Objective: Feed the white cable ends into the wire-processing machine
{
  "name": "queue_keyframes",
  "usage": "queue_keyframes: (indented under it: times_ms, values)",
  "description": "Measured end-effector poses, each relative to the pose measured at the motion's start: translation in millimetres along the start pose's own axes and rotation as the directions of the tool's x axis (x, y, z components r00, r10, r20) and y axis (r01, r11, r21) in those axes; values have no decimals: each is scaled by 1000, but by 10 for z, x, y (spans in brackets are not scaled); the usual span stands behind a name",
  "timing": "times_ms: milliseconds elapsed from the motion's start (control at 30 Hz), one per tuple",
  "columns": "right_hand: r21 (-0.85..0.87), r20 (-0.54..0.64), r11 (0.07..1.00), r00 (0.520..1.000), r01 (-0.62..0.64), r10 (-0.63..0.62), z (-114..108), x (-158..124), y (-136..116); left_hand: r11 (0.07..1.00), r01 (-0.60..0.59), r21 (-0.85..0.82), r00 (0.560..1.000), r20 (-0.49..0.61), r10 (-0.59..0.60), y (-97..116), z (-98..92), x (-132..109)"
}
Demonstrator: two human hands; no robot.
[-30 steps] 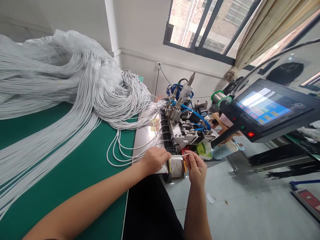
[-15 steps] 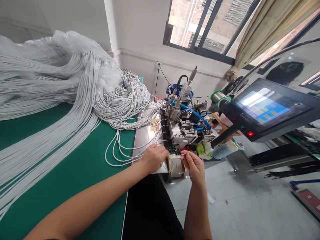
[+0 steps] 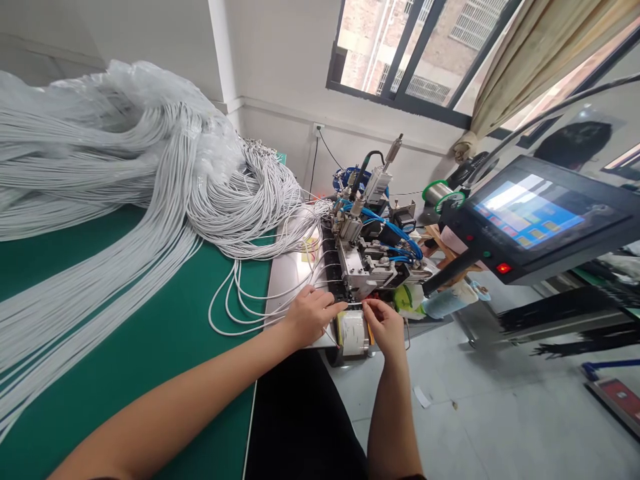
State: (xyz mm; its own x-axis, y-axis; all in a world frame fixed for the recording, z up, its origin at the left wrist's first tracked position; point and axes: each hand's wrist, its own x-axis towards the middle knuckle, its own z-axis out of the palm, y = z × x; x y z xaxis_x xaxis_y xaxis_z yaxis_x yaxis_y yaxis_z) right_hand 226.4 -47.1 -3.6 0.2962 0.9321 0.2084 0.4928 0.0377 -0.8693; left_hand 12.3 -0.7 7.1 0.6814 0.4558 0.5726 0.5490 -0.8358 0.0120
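Observation:
Between my hands runs a short stretch of white cable (image 3: 355, 304), level with the near end of a metal machine (image 3: 350, 260) with blue air tubes. My left hand (image 3: 311, 316) is closed on the cable, thumb pointing along it to the right. With a pinch of thumb and fingers, my right hand (image 3: 385, 321) holds the cable near its end; the tip itself is hidden. Just below sits a roll wrapped in clear film (image 3: 353, 333). Several white cable loops (image 3: 235, 300) lie left of my left hand.
A large heap of white cables (image 3: 175, 153), partly under clear plastic, covers much of the green table (image 3: 220, 393). On the right a control screen (image 3: 530, 210) stands on an arm, with a spool of wire (image 3: 440, 195) behind it. Beyond the machine is a wall.
My right hand has moved slightly left, closer to the left hand. My left thumb now reaches further right along the cable, which sits slightly higher against the machine.

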Motion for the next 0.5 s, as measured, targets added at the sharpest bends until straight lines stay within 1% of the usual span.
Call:
queue_keyframes:
  times_ms: [67,300,400,500]
  values:
    - [-18,10,1000,1000,9,-9,23,14,9,1000,6,5,1000,-9,-6,2,0,0]
    - [10,2,999,999,33,-33,86,59,54,1000,13,19,1000,-25,-13,3,2,1]
    - [75,29,997,999,15,-18,118,89,106,1000,20,20,999,-25,-19,5,2,2]
    - [215,99,976,995,-45,24,169,132,186,999,45,19,999,-13,-45,10,9,2]
